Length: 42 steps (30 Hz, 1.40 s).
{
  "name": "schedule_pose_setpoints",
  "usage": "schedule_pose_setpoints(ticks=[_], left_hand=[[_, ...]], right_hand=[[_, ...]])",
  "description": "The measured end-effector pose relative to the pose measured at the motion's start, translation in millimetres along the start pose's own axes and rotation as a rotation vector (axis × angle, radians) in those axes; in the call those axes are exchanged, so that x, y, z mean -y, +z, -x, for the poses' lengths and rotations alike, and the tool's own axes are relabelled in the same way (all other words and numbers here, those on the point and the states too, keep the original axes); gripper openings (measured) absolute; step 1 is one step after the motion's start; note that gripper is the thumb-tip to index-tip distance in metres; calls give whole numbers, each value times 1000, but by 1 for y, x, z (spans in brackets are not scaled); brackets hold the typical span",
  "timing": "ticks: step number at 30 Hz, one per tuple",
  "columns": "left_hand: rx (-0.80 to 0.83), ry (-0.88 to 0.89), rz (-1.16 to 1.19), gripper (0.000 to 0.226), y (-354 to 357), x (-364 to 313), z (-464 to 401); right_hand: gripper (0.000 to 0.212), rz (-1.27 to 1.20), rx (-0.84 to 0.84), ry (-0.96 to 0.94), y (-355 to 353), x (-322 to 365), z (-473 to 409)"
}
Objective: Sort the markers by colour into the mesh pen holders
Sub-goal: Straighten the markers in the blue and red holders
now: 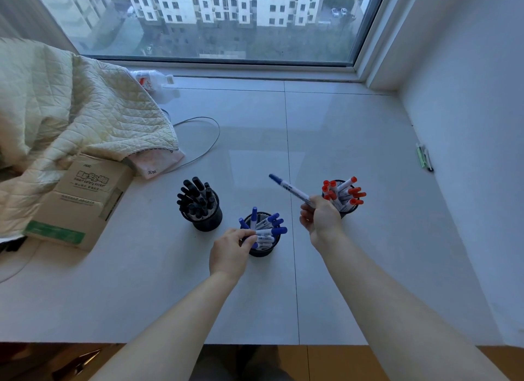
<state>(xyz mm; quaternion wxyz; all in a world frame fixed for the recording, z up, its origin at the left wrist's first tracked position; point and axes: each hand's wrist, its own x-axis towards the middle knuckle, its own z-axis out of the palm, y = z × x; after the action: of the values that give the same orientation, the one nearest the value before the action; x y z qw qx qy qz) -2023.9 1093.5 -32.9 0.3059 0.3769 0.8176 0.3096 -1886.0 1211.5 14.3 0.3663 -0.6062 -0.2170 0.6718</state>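
Three black mesh pen holders stand on the pale sill. The left holder (208, 222) is full of black-capped markers. The middle holder (262, 250) carries several blue-capped markers. The right holder (347, 209) carries several red-capped markers. My right hand (321, 217) grips a blue-capped marker (290, 189) by its lower end, its cap pointing up and left, in front of the red holder. My left hand (231, 251) rests at the middle holder's left rim, fingers pinching a blue marker (269, 232) lying across its top.
A cardboard box (82, 199) and a quilted blanket (65, 117) lie at the left. A plastic bottle (153, 80) lies near the window and a grey cable (207, 142) loops behind the holders. Pens (424, 156) lie by the right wall.
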Motion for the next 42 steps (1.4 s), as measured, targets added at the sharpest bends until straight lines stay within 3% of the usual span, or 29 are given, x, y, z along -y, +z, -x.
schedule_pose_setpoints(ticks=[4, 8, 12, 15, 19, 22, 29, 35, 42], left_hand=[[16, 11, -66, 19, 1, 3, 1], [5, 35, -45, 23, 2, 6, 5], [-68, 78, -20, 29, 4, 10, 11], [-104, 82, -31, 50, 4, 15, 12], [-34, 48, -23, 83, 7, 19, 8], [38, 11, -39, 93, 10, 23, 4], [99, -37, -17, 96, 21, 26, -4], [98, -80, 30, 87, 26, 27, -11], [103, -75, 104, 83, 27, 25, -14]], right_hand=[[13, -16, 191, 99, -1, -1, 8], [19, 98, 327, 53, -1, -3, 10], [21, 352, 329, -124, 3, -5, 11], [17, 494, 320, -212, 9, -10, 9], [16, 707, 318, -319, 13, -20, 4], [14, 904, 300, -439, 15, -25, 3], [20, 1065, 276, -560, 22, -27, -5], [23, 992, 224, -631, 19, -31, -7], [32, 1050, 224, -853, 19, -39, -6]])
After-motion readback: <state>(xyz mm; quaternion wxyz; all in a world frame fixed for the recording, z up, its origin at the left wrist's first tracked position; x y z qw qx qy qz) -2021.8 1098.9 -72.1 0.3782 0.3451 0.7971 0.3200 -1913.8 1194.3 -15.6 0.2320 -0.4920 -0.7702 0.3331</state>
